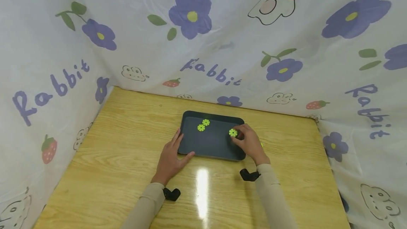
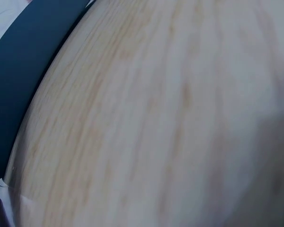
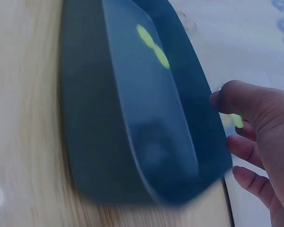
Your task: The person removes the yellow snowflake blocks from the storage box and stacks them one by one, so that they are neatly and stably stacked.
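Observation:
A dark blue-grey rectangular tray (image 1: 213, 140) lies on the wooden table. Inside it, toward the back left, two yellow-green snowflake discs (image 1: 201, 128) lie side by side. My right hand (image 1: 252, 145) is over the tray's right end and pinches another snowflake disc (image 1: 233, 133) between thumb and fingers. In the right wrist view that pinched disc (image 3: 238, 121) shows only as a sliver behind the thumb. My left hand (image 1: 169, 161) rests at the tray's front left corner, fingers extended along the left side and thumb by the front rim.
A small bit of yellow-green (image 1: 262, 144) shows just right of my right wrist, mostly hidden. White cloth (image 1: 140, 45) printed with flowers and rabbits walls the table (image 1: 105, 172) at the back and sides. Black wrist-camera mounts (image 1: 249, 175) stick out from both sleeves.

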`<move>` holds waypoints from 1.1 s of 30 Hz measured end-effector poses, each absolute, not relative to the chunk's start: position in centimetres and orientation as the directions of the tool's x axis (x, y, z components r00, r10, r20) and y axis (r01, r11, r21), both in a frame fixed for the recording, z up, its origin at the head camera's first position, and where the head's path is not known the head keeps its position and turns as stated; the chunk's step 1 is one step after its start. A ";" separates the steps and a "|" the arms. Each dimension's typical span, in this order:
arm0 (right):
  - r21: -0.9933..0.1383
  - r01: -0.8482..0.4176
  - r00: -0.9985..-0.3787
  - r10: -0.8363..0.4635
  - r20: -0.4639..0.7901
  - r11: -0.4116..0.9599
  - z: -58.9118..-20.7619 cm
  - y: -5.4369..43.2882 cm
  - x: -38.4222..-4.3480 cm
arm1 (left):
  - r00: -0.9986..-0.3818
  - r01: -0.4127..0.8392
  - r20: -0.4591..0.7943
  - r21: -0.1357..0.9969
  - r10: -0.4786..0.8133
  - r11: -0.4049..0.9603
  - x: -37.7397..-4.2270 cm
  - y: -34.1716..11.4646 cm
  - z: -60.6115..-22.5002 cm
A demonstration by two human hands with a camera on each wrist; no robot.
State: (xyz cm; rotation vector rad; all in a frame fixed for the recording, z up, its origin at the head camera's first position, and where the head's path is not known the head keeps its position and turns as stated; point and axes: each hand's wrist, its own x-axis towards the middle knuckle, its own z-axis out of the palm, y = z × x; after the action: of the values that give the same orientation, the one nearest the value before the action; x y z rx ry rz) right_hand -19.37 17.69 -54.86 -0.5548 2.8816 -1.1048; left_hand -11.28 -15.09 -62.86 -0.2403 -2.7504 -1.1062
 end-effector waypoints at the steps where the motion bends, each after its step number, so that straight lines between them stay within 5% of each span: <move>1: -0.654 -0.309 -0.943 -0.310 0.119 0.690 -54.8 18.4 -19.3 | -0.973 0.212 0.216 0.668 0.086 0.714 -11.3 -15.1 -62.9; 18: -0.649 -0.118 -0.993 -0.091 0.075 0.752 -56.9 26.8 -17.1 | -0.963 0.243 0.254 0.660 0.094 0.711 -11.3 -15.4 -63.0; 33: -0.663 -0.051 -0.995 -0.093 -0.027 0.747 -57.7 27.2 -16.7 | -0.964 0.241 0.249 0.667 0.094 0.705 -11.4 -15.2 -63.1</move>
State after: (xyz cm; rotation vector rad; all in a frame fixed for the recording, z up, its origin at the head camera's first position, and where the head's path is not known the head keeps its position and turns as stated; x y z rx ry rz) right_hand -16.74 27.20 -57.75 -0.1186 2.8815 -1.0902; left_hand -11.36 -15.15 -63.09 -0.2694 -2.7157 -1.1045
